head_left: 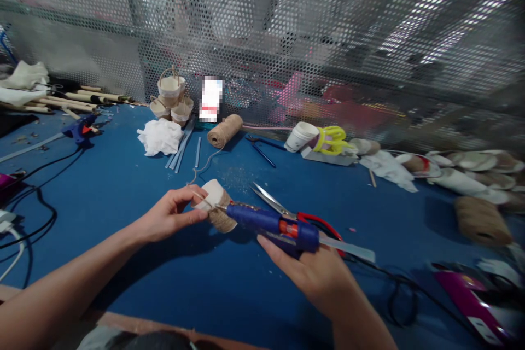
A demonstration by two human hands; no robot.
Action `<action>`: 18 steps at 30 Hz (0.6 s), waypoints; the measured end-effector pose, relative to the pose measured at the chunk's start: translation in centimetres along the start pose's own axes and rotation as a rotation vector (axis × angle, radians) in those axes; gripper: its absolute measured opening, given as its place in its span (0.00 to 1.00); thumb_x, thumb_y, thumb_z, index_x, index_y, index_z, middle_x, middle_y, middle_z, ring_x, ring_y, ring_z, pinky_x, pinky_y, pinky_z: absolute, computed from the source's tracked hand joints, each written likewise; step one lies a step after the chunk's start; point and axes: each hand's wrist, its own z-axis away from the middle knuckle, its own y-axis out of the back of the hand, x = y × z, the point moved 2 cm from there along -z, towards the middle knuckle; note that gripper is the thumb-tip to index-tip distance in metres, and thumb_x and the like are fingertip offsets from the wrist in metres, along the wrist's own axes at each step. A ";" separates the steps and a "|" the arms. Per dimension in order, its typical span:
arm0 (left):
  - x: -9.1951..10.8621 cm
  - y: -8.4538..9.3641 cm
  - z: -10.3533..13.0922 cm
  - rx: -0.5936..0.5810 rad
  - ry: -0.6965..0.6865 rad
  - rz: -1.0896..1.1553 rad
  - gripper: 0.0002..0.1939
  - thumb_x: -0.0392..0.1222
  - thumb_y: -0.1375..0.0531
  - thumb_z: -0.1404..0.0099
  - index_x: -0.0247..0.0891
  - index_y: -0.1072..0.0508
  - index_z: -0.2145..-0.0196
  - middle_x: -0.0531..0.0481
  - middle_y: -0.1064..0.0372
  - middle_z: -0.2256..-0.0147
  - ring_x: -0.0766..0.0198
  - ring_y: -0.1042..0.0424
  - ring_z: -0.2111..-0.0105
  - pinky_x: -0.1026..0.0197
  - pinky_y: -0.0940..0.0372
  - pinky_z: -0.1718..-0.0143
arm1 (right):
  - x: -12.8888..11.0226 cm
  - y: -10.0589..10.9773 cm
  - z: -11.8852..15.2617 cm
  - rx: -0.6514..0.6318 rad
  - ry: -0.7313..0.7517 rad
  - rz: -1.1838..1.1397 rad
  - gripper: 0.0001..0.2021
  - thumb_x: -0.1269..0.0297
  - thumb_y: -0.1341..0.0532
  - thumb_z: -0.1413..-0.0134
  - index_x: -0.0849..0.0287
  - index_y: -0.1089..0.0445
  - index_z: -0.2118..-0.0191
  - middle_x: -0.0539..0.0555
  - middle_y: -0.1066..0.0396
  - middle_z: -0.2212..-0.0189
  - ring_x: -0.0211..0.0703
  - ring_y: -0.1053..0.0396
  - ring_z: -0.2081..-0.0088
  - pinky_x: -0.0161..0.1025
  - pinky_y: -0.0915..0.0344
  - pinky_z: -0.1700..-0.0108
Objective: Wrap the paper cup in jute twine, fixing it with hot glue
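My left hand [174, 213] is closed on a small white cup [213, 192] whose lower part is wrapped in brown twine. The cup lies tilted in the fingers, and a strand of twine runs from it back to a twine spool [225, 131]. My right hand [315, 273] grips a blue glue gun [262, 222] with a clear glue stick [350, 249] in its rear. The gun's nozzle touches or nearly touches the twine on the cup. Behind and under the gun lie open scissors [276, 202] with red handles.
Twine-wrapped cups [170, 87] stand at the back by the perforated metal screen [246, 27]. White tissue [161, 136], glue sticks [180, 147], pliers [264, 153] and a white cup [301, 135] lie nearby. Another glue gun [80, 131] is left; a twine spool [482, 221] is right.
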 end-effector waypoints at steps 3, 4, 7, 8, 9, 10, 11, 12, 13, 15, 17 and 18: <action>0.1 0.0 0.0 -0.011 -0.002 -0.003 0.08 0.41 0.40 0.43 0.33 0.31 0.75 0.47 0.35 0.65 0.63 0.36 0.62 0.58 0.43 0.57 | 0.3 0.0 0.0 0.031 -0.019 -0.003 0.14 0.72 0.46 0.48 0.52 0.26 0.60 0.55 0.24 0.67 0.50 0.28 0.61 0.46 0.32 0.58; 0.1 0.0 0.0 -0.020 -0.003 -0.006 0.08 0.41 0.40 0.43 0.33 0.31 0.74 0.47 0.35 0.65 0.63 0.36 0.63 0.58 0.43 0.58 | 0.4 0.1 -0.1 0.037 -0.053 -0.007 0.13 0.71 0.46 0.47 0.52 0.26 0.60 0.55 0.24 0.67 0.50 0.28 0.61 0.45 0.32 0.59; 0.3 -0.1 0.0 -0.042 -0.015 -0.017 0.07 0.39 0.41 0.42 0.33 0.31 0.74 0.47 0.35 0.65 0.63 0.36 0.63 0.59 0.42 0.59 | 0.6 0.5 -0.6 0.028 -0.162 -0.052 0.12 0.66 0.47 0.45 0.53 0.26 0.61 0.54 0.24 0.69 0.49 0.27 0.64 0.44 0.31 0.61; 0.3 -0.1 0.0 -0.045 -0.019 -0.019 0.07 0.39 0.41 0.42 0.32 0.31 0.74 0.46 0.35 0.64 0.63 0.36 0.63 0.59 0.42 0.59 | 0.6 0.7 -0.8 0.024 -0.173 -0.070 0.12 0.65 0.47 0.45 0.53 0.26 0.61 0.54 0.24 0.69 0.48 0.27 0.65 0.43 0.30 0.62; 0.3 -0.1 0.0 -0.047 -0.024 -0.018 0.07 0.39 0.41 0.42 0.32 0.31 0.74 0.46 0.35 0.64 0.63 0.36 0.62 0.59 0.42 0.59 | 0.7 0.9 -1.0 0.020 -0.166 -0.088 0.12 0.64 0.47 0.45 0.53 0.26 0.62 0.54 0.24 0.69 0.48 0.26 0.66 0.43 0.30 0.62; 0.3 -0.1 0.0 -0.049 -0.029 -0.017 0.07 0.38 0.41 0.42 0.32 0.31 0.74 0.46 0.35 0.64 0.63 0.36 0.62 0.59 0.42 0.59 | 0.7 1.1 -1.1 0.016 -0.148 -0.103 0.12 0.65 0.47 0.45 0.54 0.26 0.62 0.54 0.24 0.69 0.47 0.26 0.67 0.42 0.30 0.62; 0.3 -0.1 0.0 -0.050 -0.034 -0.015 0.06 0.38 0.41 0.42 0.33 0.32 0.74 0.47 0.35 0.64 0.63 0.36 0.62 0.59 0.42 0.59 | 0.7 1.2 -1.2 0.012 -0.131 -0.113 0.13 0.65 0.47 0.45 0.54 0.25 0.62 0.54 0.24 0.69 0.47 0.26 0.67 0.42 0.30 0.63; 0.3 -0.1 0.1 -0.052 -0.040 -0.014 0.06 0.37 0.41 0.42 0.33 0.32 0.74 0.47 0.35 0.64 0.63 0.36 0.62 0.59 0.43 0.58 | 0.7 1.4 -1.3 0.011 -0.125 -0.120 0.13 0.66 0.47 0.45 0.54 0.25 0.62 0.54 0.24 0.70 0.46 0.26 0.68 0.41 0.30 0.63; 0.2 -0.1 0.1 -0.054 -0.043 -0.013 0.06 0.37 0.41 0.42 0.33 0.31 0.74 0.47 0.35 0.64 0.63 0.36 0.61 0.59 0.43 0.58 | 0.8 1.5 -1.4 0.007 -0.127 -0.126 0.13 0.66 0.47 0.45 0.54 0.25 0.62 0.54 0.24 0.70 0.46 0.26 0.69 0.41 0.30 0.64; 0.2 -0.1 0.1 -0.054 -0.043 -0.013 0.05 0.36 0.41 0.42 0.33 0.31 0.74 0.47 0.35 0.64 0.63 0.36 0.61 0.59 0.43 0.57 | 0.9 1.7 -1.5 -0.003 -0.160 -0.140 0.13 0.65 0.47 0.45 0.55 0.25 0.63 0.54 0.24 0.71 0.46 0.26 0.69 0.40 0.30 0.66; 0.2 0.0 0.1 -0.051 -0.040 -0.010 0.05 0.36 0.41 0.42 0.33 0.31 0.74 0.47 0.35 0.64 0.64 0.36 0.61 0.59 0.43 0.57 | 0.9 1.8 -1.6 0.002 -0.197 -0.151 0.12 0.63 0.47 0.45 0.55 0.25 0.64 0.55 0.24 0.71 0.47 0.26 0.69 0.41 0.29 0.65; 0.2 0.0 0.1 -0.050 -0.039 -0.009 0.05 0.36 0.41 0.42 0.33 0.31 0.75 0.47 0.35 0.64 0.64 0.36 0.61 0.59 0.43 0.57 | 0.8 1.8 -1.6 0.007 -0.208 -0.152 0.13 0.62 0.47 0.45 0.55 0.25 0.64 0.55 0.24 0.71 0.47 0.26 0.69 0.41 0.29 0.64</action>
